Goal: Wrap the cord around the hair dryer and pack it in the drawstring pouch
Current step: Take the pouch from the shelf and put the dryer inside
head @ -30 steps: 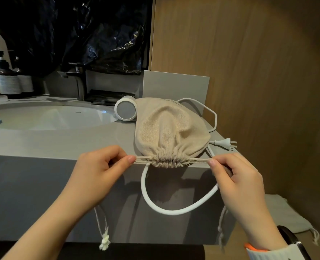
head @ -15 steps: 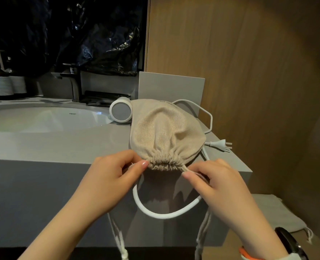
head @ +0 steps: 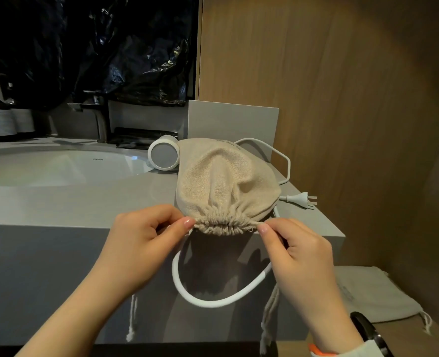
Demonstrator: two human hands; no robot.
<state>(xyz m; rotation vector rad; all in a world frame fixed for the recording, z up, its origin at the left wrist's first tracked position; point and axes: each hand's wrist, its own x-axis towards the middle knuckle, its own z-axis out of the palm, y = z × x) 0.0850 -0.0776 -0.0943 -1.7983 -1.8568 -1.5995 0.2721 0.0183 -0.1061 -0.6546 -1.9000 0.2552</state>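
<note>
A: Grey bathroom counter (head: 84, 202), sink (head: 125, 150) left; pouch (head: 226, 181) at near right edge, mouth cinched, cord (head: 213, 302) loop hanging out.
B: Hands: left hand (head: 146, 243), right hand (head: 298, 251) each pinch a drawstring (head: 268, 313) beside the mouth. I'd tuck cord inside before tightening.

Beige woven pouch (head: 226, 181), white cord (head: 213, 301), grey counter (head: 71, 202)

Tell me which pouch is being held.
The bulging pouch on the counter, mouth pinched between left hand and right hand; the flat pouch lies untouched.
</note>
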